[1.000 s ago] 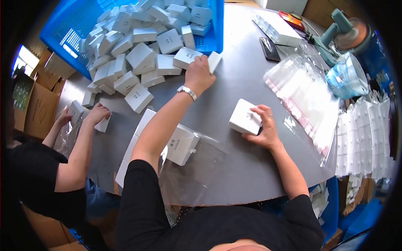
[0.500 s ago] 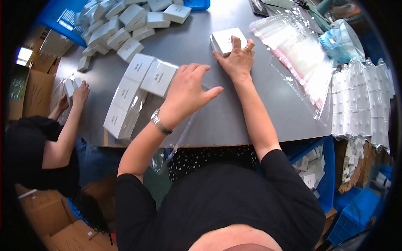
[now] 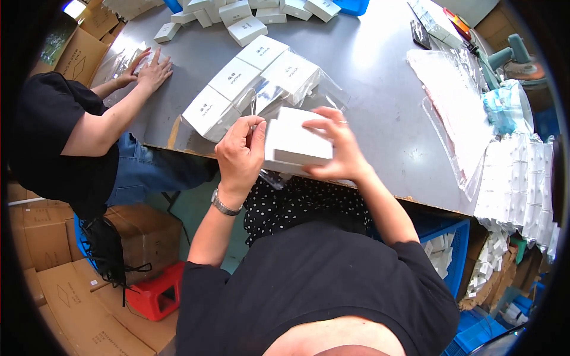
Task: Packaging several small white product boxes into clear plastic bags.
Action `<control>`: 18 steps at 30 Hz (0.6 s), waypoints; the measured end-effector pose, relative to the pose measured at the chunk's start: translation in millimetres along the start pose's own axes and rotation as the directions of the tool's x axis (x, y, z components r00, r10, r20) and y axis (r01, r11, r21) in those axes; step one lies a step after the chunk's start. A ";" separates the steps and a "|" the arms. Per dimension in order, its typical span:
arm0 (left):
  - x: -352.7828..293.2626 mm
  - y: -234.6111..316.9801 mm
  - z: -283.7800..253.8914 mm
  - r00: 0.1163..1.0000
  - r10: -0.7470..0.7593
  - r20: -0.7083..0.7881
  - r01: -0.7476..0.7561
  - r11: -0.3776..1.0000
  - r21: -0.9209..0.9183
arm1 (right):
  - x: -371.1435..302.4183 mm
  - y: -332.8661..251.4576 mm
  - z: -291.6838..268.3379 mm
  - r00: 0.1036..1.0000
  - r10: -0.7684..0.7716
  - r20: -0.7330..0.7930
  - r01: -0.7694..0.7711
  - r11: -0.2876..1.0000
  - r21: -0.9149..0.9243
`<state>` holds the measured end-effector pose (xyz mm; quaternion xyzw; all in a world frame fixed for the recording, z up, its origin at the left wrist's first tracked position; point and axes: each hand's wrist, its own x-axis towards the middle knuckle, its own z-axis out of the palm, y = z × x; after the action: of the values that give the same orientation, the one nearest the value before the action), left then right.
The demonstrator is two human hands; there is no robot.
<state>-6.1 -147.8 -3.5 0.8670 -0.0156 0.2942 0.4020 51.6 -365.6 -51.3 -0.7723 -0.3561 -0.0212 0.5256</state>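
Observation:
My left hand [image 3: 238, 155] is closed in a pinch on the near edge of a clear plastic bag [image 3: 337, 95]. Several white boxes [image 3: 236, 81] lie in a row inside that bag, and another white box [image 3: 292, 75] sits beside the row. My right hand [image 3: 343, 147], slightly blurred, grips a pair of small white boxes [image 3: 301, 136], one lying partly over the other. They are at the table's near edge, close to my left fingers and the bag. The bag's opening is partly hidden by my left hand and the boxes.
Loose white boxes [image 3: 246, 29] are heaped at the far side of the grey table [image 3: 380, 113]. Flat clear bags [image 3: 448, 110] lie on the right, near packed rows [image 3: 510, 178]. At left, a co-worker's hands [image 3: 153, 71] handle something in plastic. A red stool [image 3: 155, 293] stands below.
My right hand has brought the white boxes from the far side toward me, beside the bag. My left hand has lowered and closed on the bag's edge. The view has shifted.

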 end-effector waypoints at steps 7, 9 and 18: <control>-10.9 -1.8 14.5 0.991 0.105 0.086 -0.105 0.994 -0.010 | 58.0 7.5 60.8 0.962 -0.065 -0.267 -0.126 0.759 -0.639; -15.8 -6.8 16.2 0.987 0.140 0.083 -0.144 0.989 0.037 | 44.5 11.9 59.8 0.938 -0.153 -0.310 -0.085 0.766 -0.637; 25.0 -21.3 -29.1 0.857 -0.085 0.509 0.211 0.958 -0.196 | 77.4 2.9 -25.9 0.856 0.165 0.490 -0.053 0.970 -0.236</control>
<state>5.7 -107.6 9.6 0.8556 -0.0869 0.0258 0.5097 119.8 -346.7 -10.6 -0.8216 -0.4325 0.1738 0.3281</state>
